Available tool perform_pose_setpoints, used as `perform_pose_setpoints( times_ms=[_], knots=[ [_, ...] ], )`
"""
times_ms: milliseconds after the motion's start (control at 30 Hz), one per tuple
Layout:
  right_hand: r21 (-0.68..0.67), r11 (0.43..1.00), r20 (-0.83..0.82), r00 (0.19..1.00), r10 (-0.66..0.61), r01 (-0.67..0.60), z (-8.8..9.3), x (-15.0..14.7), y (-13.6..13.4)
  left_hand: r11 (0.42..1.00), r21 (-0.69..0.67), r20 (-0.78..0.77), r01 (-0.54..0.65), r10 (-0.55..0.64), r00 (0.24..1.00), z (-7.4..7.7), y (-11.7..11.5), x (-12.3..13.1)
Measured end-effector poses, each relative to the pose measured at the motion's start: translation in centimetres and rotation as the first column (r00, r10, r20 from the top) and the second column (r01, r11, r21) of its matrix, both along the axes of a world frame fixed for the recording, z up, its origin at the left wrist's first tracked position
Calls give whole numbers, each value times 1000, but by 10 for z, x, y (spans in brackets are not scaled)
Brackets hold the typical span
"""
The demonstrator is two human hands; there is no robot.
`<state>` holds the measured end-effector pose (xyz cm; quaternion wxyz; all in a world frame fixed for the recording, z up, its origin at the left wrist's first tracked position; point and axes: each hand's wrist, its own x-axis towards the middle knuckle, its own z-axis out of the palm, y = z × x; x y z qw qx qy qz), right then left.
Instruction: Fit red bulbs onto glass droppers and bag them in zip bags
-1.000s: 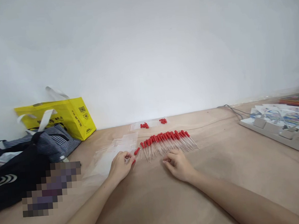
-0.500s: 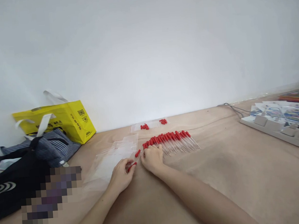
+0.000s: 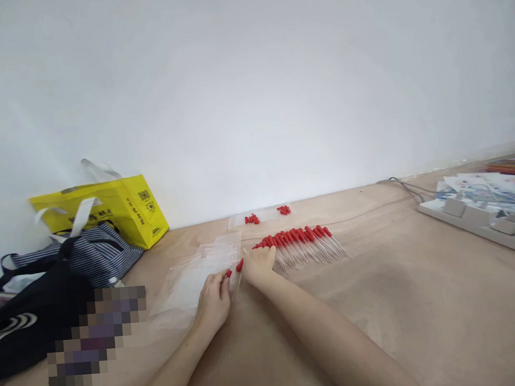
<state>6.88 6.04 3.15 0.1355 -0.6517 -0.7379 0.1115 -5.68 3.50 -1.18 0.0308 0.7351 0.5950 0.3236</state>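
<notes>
My left hand (image 3: 214,299) is closed in a pinch, and the tip of a red dropper bulb (image 3: 228,274) pokes out from its fingers; whether a stem is attached is hidden. Between my hands lies a dropper (image 3: 239,265), its red bulb away from me and its thin clear stem pointing toward me. My right hand (image 3: 259,267) is at the left end of a row of droppers (image 3: 305,242) with red bulbs and clear stems, laid side by side. Its fingers are curled, and what they grip is hidden. Clear plastic bags (image 3: 188,274) lie flat beyond my left hand.
By the wall is another clear bag (image 3: 237,220) with small clusters of red bulbs (image 3: 284,210). At left stand a yellow bag (image 3: 146,209), a striped bag (image 3: 98,251) and a black bag (image 3: 40,308). A white power strip (image 3: 475,219) with plugs and printed sheets (image 3: 490,185) lies at right.
My left hand has turned and moved slightly forward, so the bulb in it now points away and shows less. My right hand has shifted slightly; the view has moved a little.
</notes>
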Motion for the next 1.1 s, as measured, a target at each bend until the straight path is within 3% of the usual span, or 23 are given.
perform_pose_setpoints(
  times_ms=[133, 300, 467, 567, 867, 1100],
  knots=[
    [86, 996, -141, 990, -18, 31, 2, 24, -8, 998, 52, 27, 41, -43, 999, 2, -1, 2],
    [216, 968, -311, 931, 192, -128, -19, 88, -37, 971, 70, 115, 230, -237, 965, 5, -16, 18],
    [380, 903, -462, 805, 373, -201, -45, 137, -77, 922, -70, 162, 380, -365, 917, 7, -38, 42],
    [410, 874, -435, 786, 440, -262, -46, 142, -88, 909, -111, 178, 403, -381, 907, 7, -44, 50],
    [360, 869, -388, 793, 470, -340, -44, 127, -91, 894, -116, 264, 433, -393, 881, 7, -44, 51],
    [341, 870, -366, 803, 471, -355, -46, 123, -95, 917, -51, 187, 397, -381, 905, 4, -45, 50]
  ],
)
